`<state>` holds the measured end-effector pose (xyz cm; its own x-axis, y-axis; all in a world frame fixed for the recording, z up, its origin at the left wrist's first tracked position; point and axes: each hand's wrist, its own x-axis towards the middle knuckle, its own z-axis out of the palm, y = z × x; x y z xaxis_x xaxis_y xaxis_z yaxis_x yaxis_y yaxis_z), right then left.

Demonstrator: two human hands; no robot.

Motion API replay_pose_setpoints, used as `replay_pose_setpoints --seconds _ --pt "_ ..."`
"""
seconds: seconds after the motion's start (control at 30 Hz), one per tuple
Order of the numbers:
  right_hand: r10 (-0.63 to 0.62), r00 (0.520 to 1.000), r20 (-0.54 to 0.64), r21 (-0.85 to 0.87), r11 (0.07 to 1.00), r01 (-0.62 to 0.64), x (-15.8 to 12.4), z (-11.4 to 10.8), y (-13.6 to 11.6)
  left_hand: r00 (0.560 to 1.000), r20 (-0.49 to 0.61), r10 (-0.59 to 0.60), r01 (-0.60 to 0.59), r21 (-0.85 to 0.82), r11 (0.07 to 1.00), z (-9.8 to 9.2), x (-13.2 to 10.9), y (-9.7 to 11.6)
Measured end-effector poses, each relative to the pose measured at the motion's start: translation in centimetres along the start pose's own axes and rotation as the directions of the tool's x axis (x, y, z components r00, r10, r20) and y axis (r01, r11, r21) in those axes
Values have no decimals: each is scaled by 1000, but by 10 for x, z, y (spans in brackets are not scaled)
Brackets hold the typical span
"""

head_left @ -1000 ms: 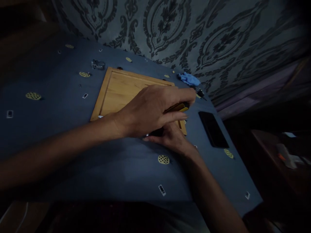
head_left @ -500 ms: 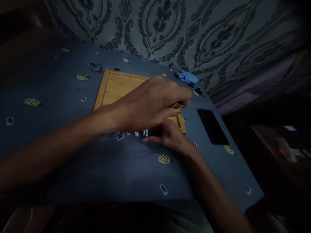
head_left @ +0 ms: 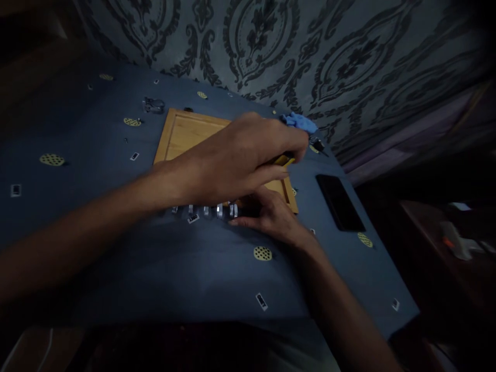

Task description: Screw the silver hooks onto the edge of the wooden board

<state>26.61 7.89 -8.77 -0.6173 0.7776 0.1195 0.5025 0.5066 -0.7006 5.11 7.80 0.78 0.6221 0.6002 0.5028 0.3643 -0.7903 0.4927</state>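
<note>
My left hand [head_left: 248,155] reaches across the wooden board [head_left: 194,129], fingers closed round a yellow and black tool [head_left: 284,159] of which only a part shows. Below it, my right hand [head_left: 273,214] is closed at the board's near edge. Its thumb and fingers are round a dark thing, mostly hidden under my left hand. A row of several small shiny metal pieces [head_left: 219,210] lies along the near edge of the board, to the left of my right thumb.
A black phone [head_left: 340,202] lies on the blue tablecloth [head_left: 155,279] at the right. Crumpled blue cloth or glove [head_left: 300,123] and a small dark object [head_left: 318,145] are behind. Clear items [head_left: 154,105] lie back left. A patterned wall [head_left: 271,46] rises behind.
My left hand and the yellow and black tool have shifted slightly up and away from my right hand. More of the metal pieces shows beneath it. My right hand has hardly moved.
</note>
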Motion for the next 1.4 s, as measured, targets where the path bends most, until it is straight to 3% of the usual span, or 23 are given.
replay_pose_setpoints --seconds 0.17,0.37,1.4 --pt "21 999 30 79 997 -23 -2 1 -2 994 -103 -31 29 -18 999 -8 0 10" --pt "35 999 22 32 999 -35 -3 1 1 1000 -25 -9 9 -4 1000 0 -1 9" --pt "13 1000 15 -25 1000 -13 0 -2 -3 999 36 10 -9 -27 1000 5 1 0"
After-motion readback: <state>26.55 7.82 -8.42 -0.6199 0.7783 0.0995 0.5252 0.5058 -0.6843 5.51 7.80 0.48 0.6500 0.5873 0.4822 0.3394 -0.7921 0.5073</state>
